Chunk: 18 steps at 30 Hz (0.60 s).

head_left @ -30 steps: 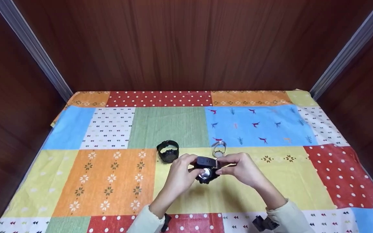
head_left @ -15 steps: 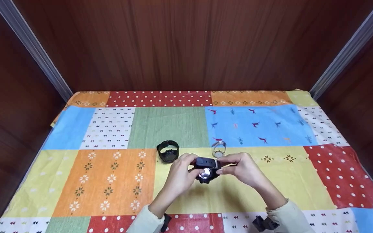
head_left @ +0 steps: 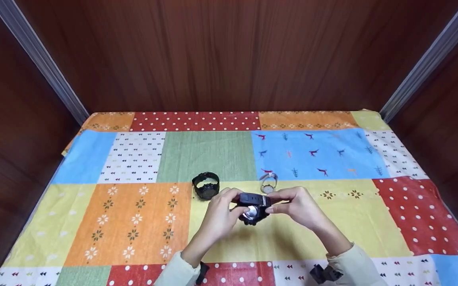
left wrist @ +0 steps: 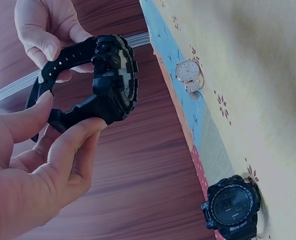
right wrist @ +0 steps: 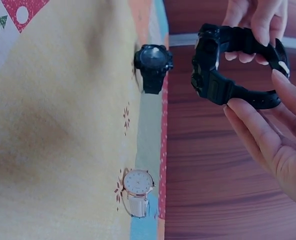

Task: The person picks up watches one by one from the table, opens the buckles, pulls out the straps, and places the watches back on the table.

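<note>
Both hands hold a black sports watch up over the cloth, its band bent into a loop with the silvery caseback toward the head camera. My left hand pinches one side of it, thumb by the caseback. At the other side my right hand pinches the band near a pale strap keeper. In the left wrist view, punched holes show along the strap. Beyond the hands, a second black sports watch stands at left with its band looped. A slim watch with a white dial stands at right.
A patchwork cloth with bright squares covers the table. Dark wood-grain panels rise behind and at both sides, joined by grey metal corner strips. Dark wrist devices sit at the pale sleeves.
The held watch has shifted very slightly left and its band has turned a little, showing more of the light keeper by my right fingers. Both hands keep their hold; the other watches have not moved.
</note>
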Each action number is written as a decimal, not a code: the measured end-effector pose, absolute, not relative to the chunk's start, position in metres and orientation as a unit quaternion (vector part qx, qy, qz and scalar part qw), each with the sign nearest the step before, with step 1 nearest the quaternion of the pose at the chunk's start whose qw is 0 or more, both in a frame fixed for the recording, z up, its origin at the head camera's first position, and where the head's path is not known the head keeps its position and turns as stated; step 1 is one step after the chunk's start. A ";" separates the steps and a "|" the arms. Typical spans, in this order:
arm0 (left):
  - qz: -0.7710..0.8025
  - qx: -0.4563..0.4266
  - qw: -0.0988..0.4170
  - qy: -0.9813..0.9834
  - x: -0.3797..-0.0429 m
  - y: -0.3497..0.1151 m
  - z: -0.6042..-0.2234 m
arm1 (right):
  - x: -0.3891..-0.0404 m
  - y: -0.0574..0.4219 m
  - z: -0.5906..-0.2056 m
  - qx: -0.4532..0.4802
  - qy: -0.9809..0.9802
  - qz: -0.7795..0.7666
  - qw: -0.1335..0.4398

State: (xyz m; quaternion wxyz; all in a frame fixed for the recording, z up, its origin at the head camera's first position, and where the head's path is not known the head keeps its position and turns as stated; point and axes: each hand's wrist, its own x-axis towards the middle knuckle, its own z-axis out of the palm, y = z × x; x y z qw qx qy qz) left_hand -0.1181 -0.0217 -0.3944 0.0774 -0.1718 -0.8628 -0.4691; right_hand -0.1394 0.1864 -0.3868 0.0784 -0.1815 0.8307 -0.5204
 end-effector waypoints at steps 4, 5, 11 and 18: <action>-0.470 -0.176 0.083 -0.861 -0.118 -0.022 -0.395 | -0.140 0.186 -0.387 -0.185 0.832 -0.517 0.077; -0.469 -0.176 0.083 -0.861 -0.119 -0.023 -0.395 | -0.140 0.186 -0.387 -0.186 0.832 -0.517 0.078; -0.467 -0.175 0.077 -0.864 -0.120 -0.025 -0.397 | -0.141 0.185 -0.388 -0.197 0.834 -0.511 0.072; -0.483 -0.161 0.049 -0.859 -0.121 -0.026 -0.398 | -0.141 0.183 -0.389 -0.209 0.839 -0.499 0.064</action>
